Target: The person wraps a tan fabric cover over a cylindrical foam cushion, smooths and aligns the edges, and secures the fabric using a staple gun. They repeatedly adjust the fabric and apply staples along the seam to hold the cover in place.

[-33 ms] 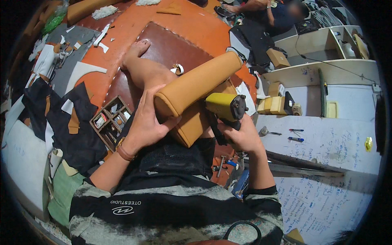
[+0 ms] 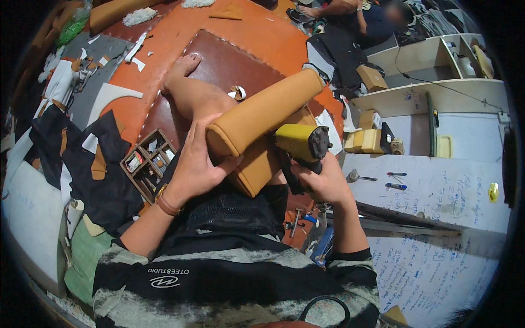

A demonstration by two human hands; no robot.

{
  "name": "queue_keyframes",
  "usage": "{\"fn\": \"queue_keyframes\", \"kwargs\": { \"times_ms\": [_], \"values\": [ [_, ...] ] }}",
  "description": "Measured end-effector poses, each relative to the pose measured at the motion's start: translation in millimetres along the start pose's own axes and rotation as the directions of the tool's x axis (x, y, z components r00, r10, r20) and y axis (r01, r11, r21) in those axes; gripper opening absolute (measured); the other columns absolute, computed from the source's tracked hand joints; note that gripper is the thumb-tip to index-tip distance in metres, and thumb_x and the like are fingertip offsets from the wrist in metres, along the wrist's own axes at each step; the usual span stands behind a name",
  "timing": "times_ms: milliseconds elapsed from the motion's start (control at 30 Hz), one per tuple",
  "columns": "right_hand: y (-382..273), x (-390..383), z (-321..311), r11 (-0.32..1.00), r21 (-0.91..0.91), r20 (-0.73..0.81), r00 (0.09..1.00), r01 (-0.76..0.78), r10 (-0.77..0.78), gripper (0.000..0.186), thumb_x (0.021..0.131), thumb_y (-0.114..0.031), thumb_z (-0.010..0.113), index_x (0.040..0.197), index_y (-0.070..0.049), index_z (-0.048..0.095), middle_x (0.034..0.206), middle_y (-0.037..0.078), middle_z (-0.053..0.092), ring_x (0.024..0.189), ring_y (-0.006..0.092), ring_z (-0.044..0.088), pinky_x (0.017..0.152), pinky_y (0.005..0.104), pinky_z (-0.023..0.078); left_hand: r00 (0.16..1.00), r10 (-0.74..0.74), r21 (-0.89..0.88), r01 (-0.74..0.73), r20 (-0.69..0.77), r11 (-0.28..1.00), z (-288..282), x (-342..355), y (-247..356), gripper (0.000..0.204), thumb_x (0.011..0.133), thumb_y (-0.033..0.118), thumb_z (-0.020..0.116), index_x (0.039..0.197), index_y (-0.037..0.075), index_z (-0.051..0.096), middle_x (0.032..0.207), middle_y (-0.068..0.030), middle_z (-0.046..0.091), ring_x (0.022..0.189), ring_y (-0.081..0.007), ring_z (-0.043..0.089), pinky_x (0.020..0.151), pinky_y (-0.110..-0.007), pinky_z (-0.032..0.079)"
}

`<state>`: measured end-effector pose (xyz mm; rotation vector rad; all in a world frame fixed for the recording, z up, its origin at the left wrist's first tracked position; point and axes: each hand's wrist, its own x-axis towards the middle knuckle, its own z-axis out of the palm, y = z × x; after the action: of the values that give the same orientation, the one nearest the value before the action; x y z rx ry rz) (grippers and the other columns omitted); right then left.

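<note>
A tan upholstered piece (image 2: 265,109) with a padded, piped cylinder on top rests across my lap. My left hand (image 2: 202,164) grips its left end, fingers wrapped along the side and thumb beneath the roll. In my right hand (image 2: 322,180) is a yellow-and-black pneumatic staple gun (image 2: 295,142), held by its dark handle, its head beside the lower tan section. My bare leg (image 2: 191,90) extends forward under the piece.
A wooden compartment box (image 2: 147,161) sits left of me, beside black and white scraps (image 2: 76,175). To my right are shelving (image 2: 415,87), marker pens (image 2: 396,186) and a written-on white surface (image 2: 432,262). Another person (image 2: 377,22) sits on the far side of the orange-and-brown padded floor (image 2: 240,65).
</note>
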<state>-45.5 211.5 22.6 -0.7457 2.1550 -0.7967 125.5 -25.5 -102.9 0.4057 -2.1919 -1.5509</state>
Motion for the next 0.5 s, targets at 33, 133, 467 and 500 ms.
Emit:
{"fn": "queue_keyframes", "kwargs": {
  "times_ms": [33, 133, 467, 500],
  "values": [
    [1.8, 0.8, 0.1, 1.0, -0.007, -0.002, 1.0, 0.012, -0.012, 0.04, 0.095, -0.02, 0.075, 0.129, 0.0, 0.073, 0.106, 0.008, 0.079, 0.091, 0.0146, 0.07, 0.085, 0.035, 0.057, 1.0, 0.008, 0.009, -0.008, -0.006, 1.0, 0.0, -0.3, -0.1, 0.085, 0.084, 0.026, 0.092, 0.15, 0.005, 0.042, 0.14, -0.0235, 0.058, 0.136, -0.0433, 0.057, 0.117, -0.05, 0.045],
    [-5.4, 6.3, 2.0, 0.99, 0.085, -0.042, 0.992, -0.116, 0.119, 0.036, 0.097, -0.023, 0.074, 0.125, 0.001, 0.074, 0.097, 0.006, 0.076, 0.08, 0.0141, 0.068, 0.076, 0.0335, 0.056, 1.0, 0.021, 0.028, -0.02, -0.017, 0.999, 1.4, 3.8, -3.4, 0.086, 0.086, 0.027, 0.091, 0.152, 0.005, 0.042, 0.141, -0.0226, 0.06, 0.137, -0.039, 0.058, 0.117, -0.048, 0.044],
    [-8.5, 9.8, 13.3, 0.999, 0.033, -0.075, 0.996, -0.036, 0.039, 0.035, 0.098, -0.026, 0.074, 0.121, 0.0, 0.073, 0.083, 0.005, 0.071, 0.07, 0.0139, 0.065, 0.069, 0.0356, 0.054, 1.0, -0.025, 0.011, 0.025, -0.009, 1.0, 3.1, 3.9, -4.3, 0.086, 0.084, 0.025, 0.093, 0.151, 0.006, 0.042, 0.14, -0.0193, 0.061, 0.134, -0.0342, 0.06, 0.116, -0.047, 0.046],
    [-0.4, 12.0, 15.0, 0.999, -0.019, -0.096, 0.995, 0.038, -0.039, 0.035, 0.097, -0.027, 0.075, 0.122, -0.001, 0.073, 0.083, 0.005, 0.071, 0.071, 0.0142, 0.065, 0.069, 0.0358, 0.054, 1.0, -0.023, 0.012, 0.023, -0.005, 1.0, 2.5, 3.5, -4.3, 0.086, 0.085, 0.025, 0.093, 0.152, 0.006, 0.042, 0.14, -0.0189, 0.061, 0.135, -0.0335, 0.06, 0.116, -0.047, 0.046]
  ]
}}
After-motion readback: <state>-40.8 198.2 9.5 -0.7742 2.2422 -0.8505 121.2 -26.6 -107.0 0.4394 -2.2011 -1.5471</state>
